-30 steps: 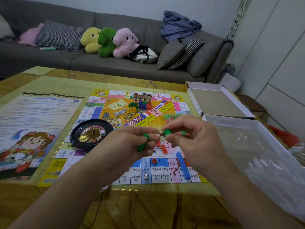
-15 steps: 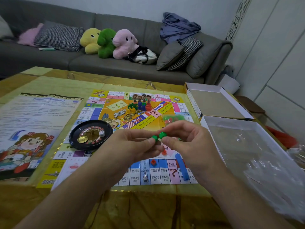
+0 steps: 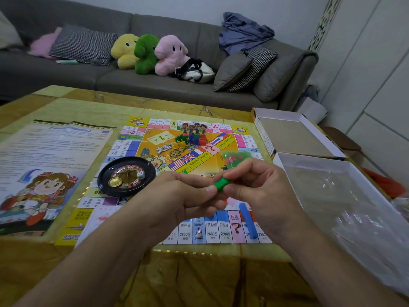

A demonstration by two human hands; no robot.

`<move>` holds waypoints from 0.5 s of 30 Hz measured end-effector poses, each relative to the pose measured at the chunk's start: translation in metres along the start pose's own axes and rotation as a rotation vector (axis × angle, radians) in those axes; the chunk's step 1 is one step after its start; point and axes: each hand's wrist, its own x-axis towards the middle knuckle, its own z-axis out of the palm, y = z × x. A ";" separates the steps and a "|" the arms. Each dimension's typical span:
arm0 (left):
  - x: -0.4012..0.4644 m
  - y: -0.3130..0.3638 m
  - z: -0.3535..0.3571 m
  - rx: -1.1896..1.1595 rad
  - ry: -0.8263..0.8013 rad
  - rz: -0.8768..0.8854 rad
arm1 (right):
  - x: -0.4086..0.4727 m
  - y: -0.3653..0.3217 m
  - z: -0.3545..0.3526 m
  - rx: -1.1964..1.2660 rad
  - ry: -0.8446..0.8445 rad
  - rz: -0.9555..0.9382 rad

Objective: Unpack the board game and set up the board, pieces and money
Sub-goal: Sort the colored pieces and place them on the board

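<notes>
Green piece (image 3: pixel 220 184) sat pinched between both hands, held just above the near half of the board (image 3: pixel 199 231). Looked like two small green parts being pressed together end to end, probably a snap-fit before placing it; can't confirm a seam. Left hand (image 3: pixel 188 196) had fingers curled, thumb tip against the piece's left end. Right hand (image 3: pixel 261 187) was curled too, thumb and forefinger clamping the right end. Neither hand was spread.

Board lay flat and unfolded on the surface (image 3: pixel 199 280), so that step reads as done. Roulette wheel (image 3: pixel 126 175) rested on the board's left edge, a die in it. Figure tokens (image 3: pixel 192 135) stood clustered near the far centre. Blue stick (image 3: pixel 249 220) lay on the near row. Bag of small pieces (image 3: pixel 234 156) sat behind the right hand. Rules sheet (image 3: pixel 48 165) lay left of the board; open box (image 3: pixel 332 196) sat right. No money visible.
</notes>
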 end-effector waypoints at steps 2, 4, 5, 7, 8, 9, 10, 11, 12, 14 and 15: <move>-0.001 0.000 0.002 -0.046 0.007 0.001 | 0.001 -0.002 0.002 0.011 -0.001 -0.014; -0.001 -0.001 0.005 -0.086 0.029 -0.005 | 0.000 -0.001 0.004 0.013 0.005 -0.030; -0.002 -0.001 0.006 -0.105 0.044 -0.013 | -0.001 -0.001 0.004 0.010 0.011 -0.040; -0.002 -0.001 0.006 -0.130 0.065 -0.024 | -0.002 -0.001 0.007 0.001 0.021 -0.057; -0.003 0.000 0.005 -0.132 0.068 -0.024 | -0.003 -0.001 0.009 -0.003 0.028 -0.063; -0.003 0.000 0.005 -0.130 0.073 -0.022 | -0.004 0.000 0.011 -0.010 0.036 -0.065; -0.002 0.000 0.005 -0.132 0.082 -0.020 | -0.004 0.002 0.013 -0.028 0.048 -0.064; -0.002 0.000 0.005 -0.141 0.096 -0.018 | -0.005 0.003 0.016 -0.063 0.060 -0.065; -0.001 -0.001 0.005 -0.154 0.111 -0.016 | -0.005 0.005 0.018 -0.124 0.074 -0.077; 0.001 -0.002 0.006 -0.179 0.126 -0.011 | -0.007 0.006 0.022 -0.304 0.075 -0.144; 0.002 -0.002 0.006 -0.187 0.120 -0.005 | -0.008 0.005 0.023 -0.388 0.052 -0.186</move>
